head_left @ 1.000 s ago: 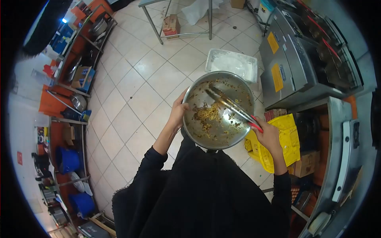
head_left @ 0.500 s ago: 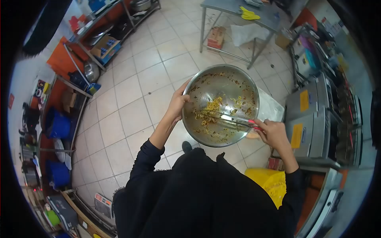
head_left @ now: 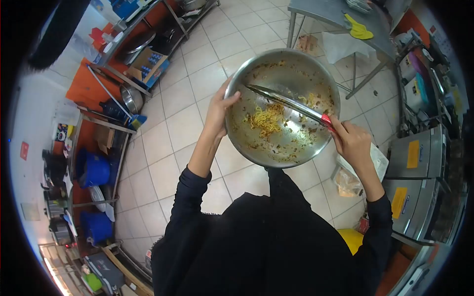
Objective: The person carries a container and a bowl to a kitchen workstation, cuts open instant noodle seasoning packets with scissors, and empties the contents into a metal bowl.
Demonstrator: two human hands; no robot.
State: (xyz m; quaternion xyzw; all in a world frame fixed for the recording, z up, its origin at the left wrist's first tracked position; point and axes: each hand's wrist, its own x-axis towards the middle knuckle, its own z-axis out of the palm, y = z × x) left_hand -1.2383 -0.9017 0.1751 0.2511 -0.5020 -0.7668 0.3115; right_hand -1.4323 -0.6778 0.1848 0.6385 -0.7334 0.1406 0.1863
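The room was a commercial-looking kitchen: steel cabinets lined the right, shelving at left held pots and blue tubs, a metal table stood on floor tiles, and noodles lay in a steel bowl.

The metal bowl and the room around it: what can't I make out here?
All in the head view:
Left hand: most fingers hidden behind the metal bowl.
The bowl's underside: faces away from the camera.
Yellow thing: partly covered by dark clothing.
Table: far part cut off by the top edge.
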